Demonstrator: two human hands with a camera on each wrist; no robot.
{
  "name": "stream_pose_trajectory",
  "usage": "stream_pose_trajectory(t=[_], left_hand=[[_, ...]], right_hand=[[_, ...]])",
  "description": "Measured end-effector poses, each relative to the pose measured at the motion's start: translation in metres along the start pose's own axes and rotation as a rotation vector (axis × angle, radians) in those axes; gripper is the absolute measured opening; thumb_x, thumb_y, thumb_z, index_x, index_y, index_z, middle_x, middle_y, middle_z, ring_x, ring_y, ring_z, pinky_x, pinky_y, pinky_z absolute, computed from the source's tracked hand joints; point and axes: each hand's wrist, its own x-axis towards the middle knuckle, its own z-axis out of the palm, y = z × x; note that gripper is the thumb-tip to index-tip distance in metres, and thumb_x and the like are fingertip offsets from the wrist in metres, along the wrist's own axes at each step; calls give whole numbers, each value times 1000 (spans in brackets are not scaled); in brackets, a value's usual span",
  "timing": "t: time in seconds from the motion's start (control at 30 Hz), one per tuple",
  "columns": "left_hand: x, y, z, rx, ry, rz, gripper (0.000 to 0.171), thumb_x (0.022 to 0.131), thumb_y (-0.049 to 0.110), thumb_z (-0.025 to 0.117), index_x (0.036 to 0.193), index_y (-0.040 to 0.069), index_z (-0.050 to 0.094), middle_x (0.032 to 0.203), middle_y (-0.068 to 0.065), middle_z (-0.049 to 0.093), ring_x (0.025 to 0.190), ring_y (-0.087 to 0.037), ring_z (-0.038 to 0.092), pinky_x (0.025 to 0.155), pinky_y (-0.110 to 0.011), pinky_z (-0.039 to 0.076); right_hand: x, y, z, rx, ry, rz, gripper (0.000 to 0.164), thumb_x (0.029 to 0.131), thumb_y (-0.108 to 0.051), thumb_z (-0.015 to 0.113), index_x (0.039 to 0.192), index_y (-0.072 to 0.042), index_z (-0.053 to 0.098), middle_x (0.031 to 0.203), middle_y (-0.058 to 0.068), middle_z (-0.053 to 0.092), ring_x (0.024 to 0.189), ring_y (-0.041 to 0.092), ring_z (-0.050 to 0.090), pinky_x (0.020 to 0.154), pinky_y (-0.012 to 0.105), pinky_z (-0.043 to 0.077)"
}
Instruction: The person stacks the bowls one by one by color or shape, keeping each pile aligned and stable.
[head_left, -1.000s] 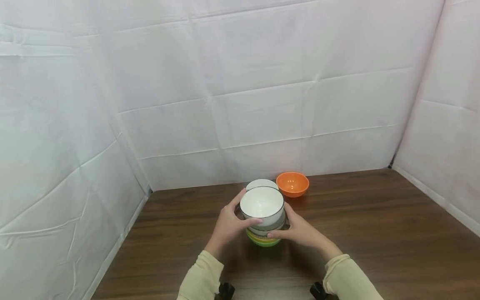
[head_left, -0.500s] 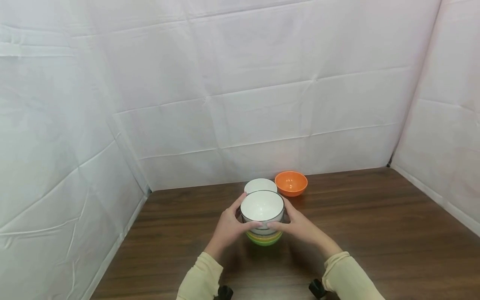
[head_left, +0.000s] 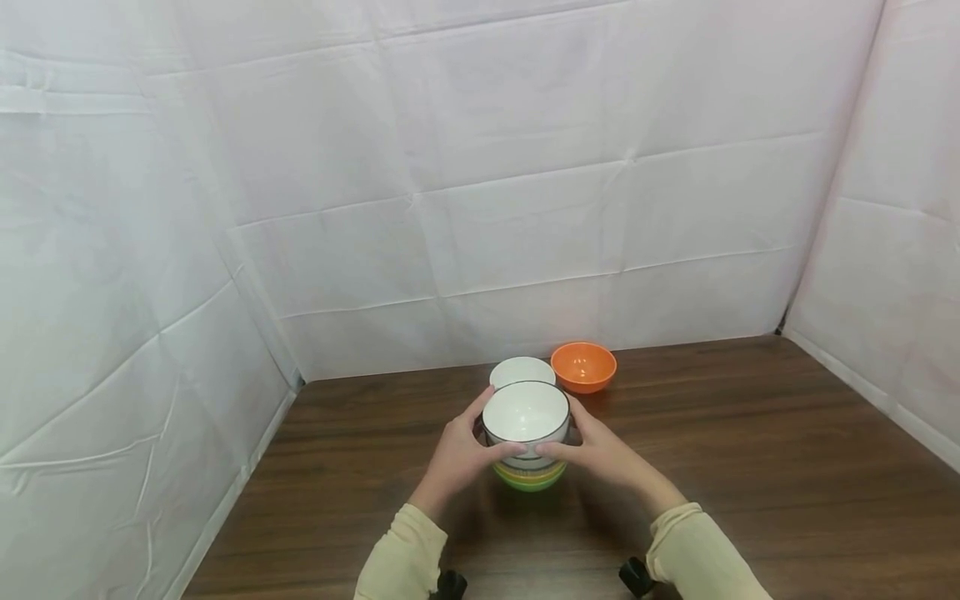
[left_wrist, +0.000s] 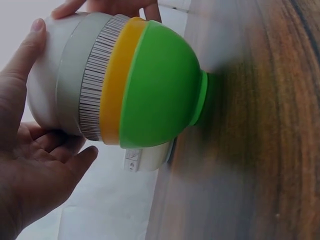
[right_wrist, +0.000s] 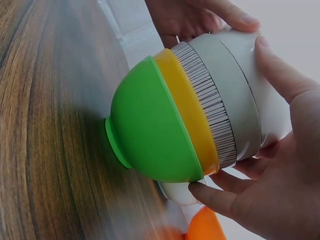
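Observation:
A white bowl with a dark rim (head_left: 525, 411) tops a nested stack in the head view. My left hand (head_left: 459, 452) grips it from the left and my right hand (head_left: 600, 450) from the right, both thumbs at the front. Beneath it, in the left wrist view, come a pale grey-green bowl (left_wrist: 71, 75), a bowl with black vertical lines (left_wrist: 96, 82), a yellow bowl (left_wrist: 116, 82) and, at the bottom, a green bowl (left_wrist: 162, 85) standing on its foot. In the right wrist view, the fingers of my right hand (right_wrist: 280, 180) curve along the stack's side.
Just behind the stack sits another white bowl (head_left: 522, 369), partly covered by it. To that bowl's right stands an orange bowl (head_left: 583, 367). All are on a dark wooden table (head_left: 735, 433), with white cloth walls (head_left: 525, 208) at the back and sides.
The top white bowl has come down into the stack, and less of the bowl under it shows. My hands lowered with it and then held nearly still over the last half second.

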Motion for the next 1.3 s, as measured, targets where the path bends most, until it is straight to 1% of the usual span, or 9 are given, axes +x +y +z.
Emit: stream_pose_trajectory(t=[0.23,0.57,0.73,0.9,1.0,1.07,1.17,1.23,1.3], left_hand=[[-1,5,-4,51,2,23,98,69,42,82,148,8,34,149,-15,42,132,-27,43,106,-50,42],[0,7,-7,116,1,59,105,66,44,83,148,5,32,147,-14,44,130,-24,46,105,-48,44],[0,8,-3,117,-5,85,104,66,43,84,148,4,32,146,-16,46,127,-24,48,103,-48,46],[0,7,1,102,-18,81,106,65,44,84,148,5,32,145,-15,47,126,-22,50,102,-48,48],[-1,9,0,95,-15,75,105,65,43,84,148,4,33,144,-16,48,124,-23,51,101,-49,48],[-1,10,0,88,-13,73,105,65,43,84,148,3,32,144,-17,47,125,-25,50,102,-50,47],[-1,11,-1,84,-20,55,106,66,44,84,148,5,31,146,-16,45,128,-25,47,104,-51,45],[0,12,-1,85,-26,46,106,66,44,84,149,5,31,148,-16,43,130,-26,45,106,-51,43],[2,12,-1,85,-32,44,106,66,44,84,149,5,30,148,-15,42,131,-25,44,107,-51,42]], right_hand=[[3,1,-1,3,-17,-28,90,84,-37,70,151,-7,18,152,20,31,135,40,32,109,68,27],[7,6,-2,-1,-45,-50,93,84,-36,71,151,-7,15,155,21,26,138,40,26,110,67,26],[3,8,-5,-2,-37,-43,98,80,-34,75,151,-7,15,153,21,27,136,40,31,108,64,32],[-2,12,-12,4,-63,-80,103,77,-29,79,152,-8,12,154,24,24,133,43,35,106,62,36],[-3,13,-22,6,-95,-110,100,79,-26,78,152,-11,12,154,23,23,134,43,33,106,64,34],[-3,14,-30,-12,-105,-142,96,81,-21,75,152,-9,12,153,25,25,133,45,32,106,67,33],[-1,14,-43,-38,-70,-147,91,83,-17,72,151,-6,14,150,28,30,133,46,31,105,69,32],[2,16,-50,-54,-23,-116,89,85,-19,71,151,-3,14,151,28,29,134,46,30,106,68,31],[4,17,-56,-71,36,-60,89,86,-25,70,151,-3,14,151,28,28,135,46,29,107,67,30]])
